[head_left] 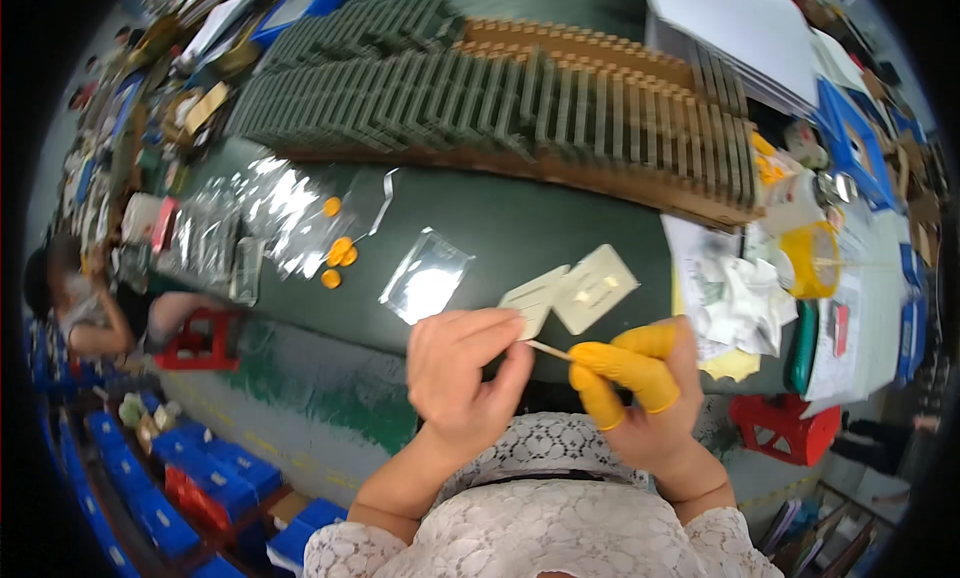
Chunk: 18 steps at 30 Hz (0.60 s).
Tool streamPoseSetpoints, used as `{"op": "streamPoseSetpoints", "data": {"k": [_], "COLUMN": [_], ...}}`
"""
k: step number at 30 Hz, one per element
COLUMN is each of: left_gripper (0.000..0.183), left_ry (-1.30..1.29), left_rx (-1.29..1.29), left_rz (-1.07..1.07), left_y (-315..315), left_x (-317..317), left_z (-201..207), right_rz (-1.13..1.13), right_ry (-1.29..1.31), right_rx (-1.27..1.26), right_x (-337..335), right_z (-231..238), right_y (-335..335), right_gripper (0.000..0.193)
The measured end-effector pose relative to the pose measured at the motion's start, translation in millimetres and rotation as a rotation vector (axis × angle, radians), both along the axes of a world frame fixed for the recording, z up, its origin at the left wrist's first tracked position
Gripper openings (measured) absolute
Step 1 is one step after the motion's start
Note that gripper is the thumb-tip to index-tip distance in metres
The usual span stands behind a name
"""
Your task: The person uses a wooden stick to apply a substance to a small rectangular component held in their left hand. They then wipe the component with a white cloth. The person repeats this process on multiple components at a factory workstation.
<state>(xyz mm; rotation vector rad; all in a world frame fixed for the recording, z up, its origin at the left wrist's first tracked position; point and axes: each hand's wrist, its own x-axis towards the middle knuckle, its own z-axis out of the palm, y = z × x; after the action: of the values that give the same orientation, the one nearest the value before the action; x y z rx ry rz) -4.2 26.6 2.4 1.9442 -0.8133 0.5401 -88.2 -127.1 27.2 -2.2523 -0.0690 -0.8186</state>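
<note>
Over the desk [500,213]: left hand [458,373], is gripping first pale card [537,300]; right hand [648,393], is pinching thin stick [548,350] near it; second pale card [597,290], is lying just beside. Work apparently underway; completion untellable.

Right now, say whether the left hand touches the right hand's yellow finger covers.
Apart: the head view shows a gap between the left hand and the yellow finger covers, crossed by a thin stick.

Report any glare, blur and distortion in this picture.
Head view: strong glare on the clear bag and plastic sheets, none so strong on the cards; head view: boards look slightly smeared; head view: fisheye bending skews the blue bins, corners black.
</note>
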Motion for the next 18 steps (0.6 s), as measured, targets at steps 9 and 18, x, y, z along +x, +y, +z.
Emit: {"op": "streamPoseSetpoints", "data": {"k": [9,18], "left_gripper": [0.019,0.024], "left_ry": [0.244,0.569], "left_rx": [-0.209,-0.332], "left_rz": [0.184,0.2], "left_y": [-8.2,-10.7], "left_x": [-2.6,-1.0], "left_z": [-18.4,13.5], "right_rz": [0.004,-0.112], "right_ry": [-0.259,-0.326], "right_rx": [0.139,0.165], "right_x": [11.7,-1.8], "right_z": [-16.1,-12.5], "right_y": [-3.8,-12.0], "right_gripper": [0.024,0.023]}}
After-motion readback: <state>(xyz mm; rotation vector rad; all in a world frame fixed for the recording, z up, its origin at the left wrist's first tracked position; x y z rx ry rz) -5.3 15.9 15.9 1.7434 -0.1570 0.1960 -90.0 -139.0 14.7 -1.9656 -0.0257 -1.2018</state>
